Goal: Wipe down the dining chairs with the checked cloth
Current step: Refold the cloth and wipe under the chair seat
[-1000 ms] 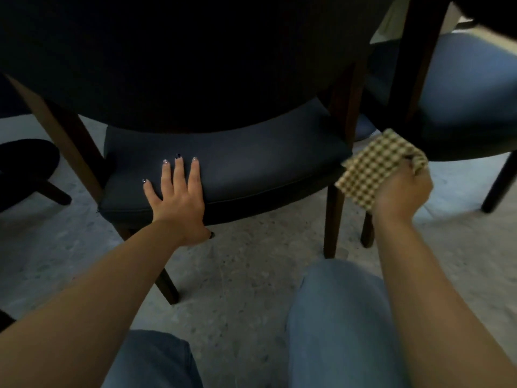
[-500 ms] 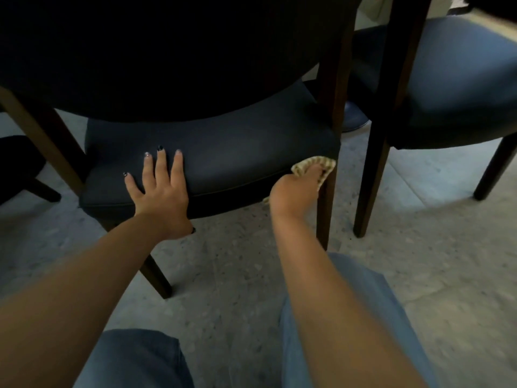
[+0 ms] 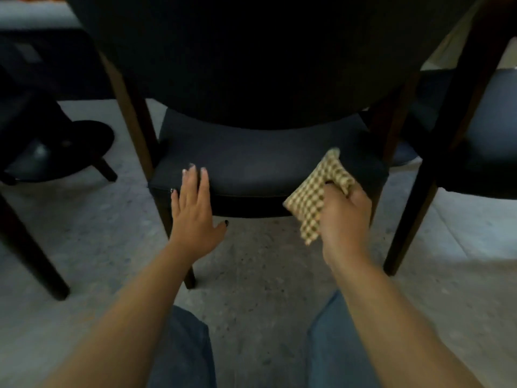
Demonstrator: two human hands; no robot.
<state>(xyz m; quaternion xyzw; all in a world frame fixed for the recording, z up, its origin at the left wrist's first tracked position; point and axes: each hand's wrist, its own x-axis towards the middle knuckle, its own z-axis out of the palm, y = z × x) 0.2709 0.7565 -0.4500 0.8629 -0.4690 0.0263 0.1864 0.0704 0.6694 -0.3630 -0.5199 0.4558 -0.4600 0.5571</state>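
Woven checked cloth (image 3: pixel 313 197), matt upholstered seat (image 3: pixel 265 166), seemingly wooden legs (image 3: pixel 140 130), speckled floor (image 3: pixel 251 275)

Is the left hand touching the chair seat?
Touching. The head view shows the left hand lying flat, fingers straight, on the front edge of the seat, with no gap visible.
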